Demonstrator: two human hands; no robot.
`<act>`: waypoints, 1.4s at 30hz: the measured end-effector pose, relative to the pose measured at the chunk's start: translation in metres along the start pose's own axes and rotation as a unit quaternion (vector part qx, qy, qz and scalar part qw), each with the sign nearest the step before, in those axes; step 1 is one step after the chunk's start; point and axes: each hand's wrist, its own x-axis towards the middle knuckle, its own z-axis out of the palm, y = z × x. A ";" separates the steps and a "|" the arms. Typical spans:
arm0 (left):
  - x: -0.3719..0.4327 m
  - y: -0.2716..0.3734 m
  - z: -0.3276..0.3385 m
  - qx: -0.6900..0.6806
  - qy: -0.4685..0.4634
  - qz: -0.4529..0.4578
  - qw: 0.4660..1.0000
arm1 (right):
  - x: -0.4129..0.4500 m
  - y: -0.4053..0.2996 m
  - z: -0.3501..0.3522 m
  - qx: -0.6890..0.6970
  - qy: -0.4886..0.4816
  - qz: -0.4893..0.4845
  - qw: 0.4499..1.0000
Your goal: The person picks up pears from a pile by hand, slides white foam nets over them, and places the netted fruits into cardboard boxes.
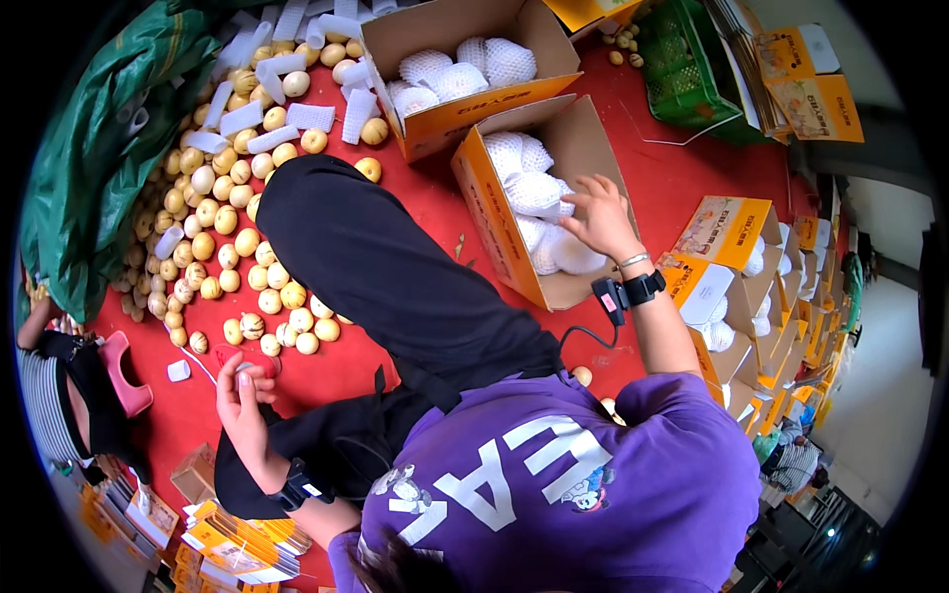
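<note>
My right hand [602, 216] reaches over an open cardboard box [498, 239], fingers spread, at a fruit in a white foam net [535, 194]. Several net-wrapped fruits lie in that box, and whether my fingertips touch one I cannot tell. My left hand [248, 415] is raised over the red floor covering, empty, its fingers apart and slightly curled. Beyond it lies a wide spread of loose round yellow fruits [247, 241], some with dark stripes. Empty white foam net sleeves [273, 138] rest on the fruits at the upper left. A second open box [474, 107] holds more wrapped fruits.
A green woven sack [111, 170] lies at the upper left, a green plastic crate [686, 74] at the upper right. Filled boxes [715, 289] line the right side. Flattened cartons [241, 545] are stacked lower left. One person [59, 400] is beside a pink stool [124, 374]; another [795, 463] is far right.
</note>
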 end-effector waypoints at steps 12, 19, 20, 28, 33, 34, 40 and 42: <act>0.017 0.049 -0.094 0.052 0.196 0.035 0.979 | 0.148 -0.286 -0.087 0.304 0.068 -0.332 0.890; 0.063 -0.072 -0.072 -0.212 0.195 -0.105 0.952 | 0.375 -0.496 0.117 0.021 -0.143 -0.430 0.891; 0.074 -0.098 -0.060 -0.197 0.195 -0.131 0.952 | 0.397 -0.509 0.149 0.027 -0.138 -0.388 0.911; 0.122 -0.141 -0.047 -0.249 0.120 -0.169 0.946 | 0.425 -0.530 0.325 -0.062 0.037 -0.311 0.948; 0.150 -0.162 -0.037 -0.597 0.222 -0.143 0.757 | 0.350 -0.525 0.274 0.181 -0.118 -0.442 0.871; 0.163 -0.144 -0.035 -0.670 0.196 -0.153 0.700 | 0.326 -0.517 0.258 0.206 -0.264 -0.488 0.806; 0.154 -0.179 -0.032 -0.725 0.086 -0.030 0.683 | 0.433 -0.522 0.269 0.120 -0.081 -0.310 0.940; 0.157 -0.170 -0.034 -0.638 0.083 -0.017 0.765 | 0.499 -0.498 0.296 -0.032 0.180 -0.301 0.936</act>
